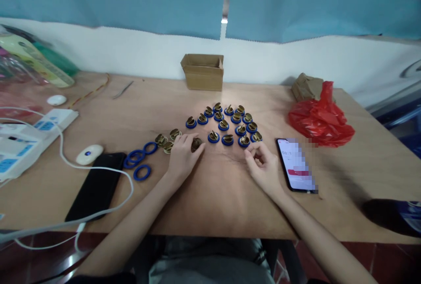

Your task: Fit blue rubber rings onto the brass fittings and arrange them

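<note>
My left hand (184, 154) is closed around a dark brass-coloured round fitting (196, 144), gripped between thumb and fingers just above the table. Beside that hand lie several brass-coloured fittings (175, 133) without blue rings. Loose blue rings (142, 172) are further left, some overlapping. My right hand (262, 163) has its fingers curled, thumb against index finger, with nothing visible in it. Its fingertips are close to a brass fitting with a blue ring (244, 141); whether they touch, I cannot tell. Several more such ringed fittings (223, 125) stand grouped ahead of both hands, their flaps tilted up.
An open cardboard box (204, 78) stands by the wall. On the right are a lit phone (296, 165), a red plastic bag (320, 119) and a dark bottle (393, 216). A black phone (98, 185), white cables and a power strip (36, 137) occupy the left.
</note>
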`<state>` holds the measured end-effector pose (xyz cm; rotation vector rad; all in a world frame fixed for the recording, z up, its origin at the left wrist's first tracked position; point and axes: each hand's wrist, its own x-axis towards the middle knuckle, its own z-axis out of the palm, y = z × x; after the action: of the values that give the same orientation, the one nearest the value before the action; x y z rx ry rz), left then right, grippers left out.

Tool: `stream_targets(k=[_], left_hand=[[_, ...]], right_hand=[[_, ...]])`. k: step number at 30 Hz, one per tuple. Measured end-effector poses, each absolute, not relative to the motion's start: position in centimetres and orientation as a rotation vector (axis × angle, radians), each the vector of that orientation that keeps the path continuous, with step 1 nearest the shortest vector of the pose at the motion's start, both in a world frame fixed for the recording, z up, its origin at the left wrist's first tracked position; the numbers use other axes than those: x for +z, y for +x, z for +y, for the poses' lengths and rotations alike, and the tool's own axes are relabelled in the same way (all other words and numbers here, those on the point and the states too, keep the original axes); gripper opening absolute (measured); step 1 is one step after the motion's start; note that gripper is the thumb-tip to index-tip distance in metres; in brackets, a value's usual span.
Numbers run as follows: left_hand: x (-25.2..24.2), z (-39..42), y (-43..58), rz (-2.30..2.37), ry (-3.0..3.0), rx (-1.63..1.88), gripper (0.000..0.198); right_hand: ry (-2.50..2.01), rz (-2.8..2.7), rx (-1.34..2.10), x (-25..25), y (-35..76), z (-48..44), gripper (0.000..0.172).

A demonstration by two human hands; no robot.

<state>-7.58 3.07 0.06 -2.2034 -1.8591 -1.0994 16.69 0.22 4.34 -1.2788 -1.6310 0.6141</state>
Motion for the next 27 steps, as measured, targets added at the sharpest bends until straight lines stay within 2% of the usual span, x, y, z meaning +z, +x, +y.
stream_targets(k=[3,10,21,27], left_hand=[[-0.5,3.6,-8.1,-1.963,-2.228,-1.063,0.036],[-1.1,3.9,-8.0,-2.026,-2.334,-1.213,0.040],[-0.7,3.4,-7.9,-2.024,-2.253,-0.978,0.022],[0.8,2.5,-7.9,-2.098,-2.140,-0.847,0.043]], right_hand=[[-1.281,-1.632,0.606,4.5,16.6,0.2,0.011],[-1.271,-1.630,0.605,4.4,16.6,0.2,0.010],[-1.298,-1.677,0.611,4.4,16.7,0.3,0.009],[-1.293,-1.692,0.618,4.4,16.6,0.3,0.010]])
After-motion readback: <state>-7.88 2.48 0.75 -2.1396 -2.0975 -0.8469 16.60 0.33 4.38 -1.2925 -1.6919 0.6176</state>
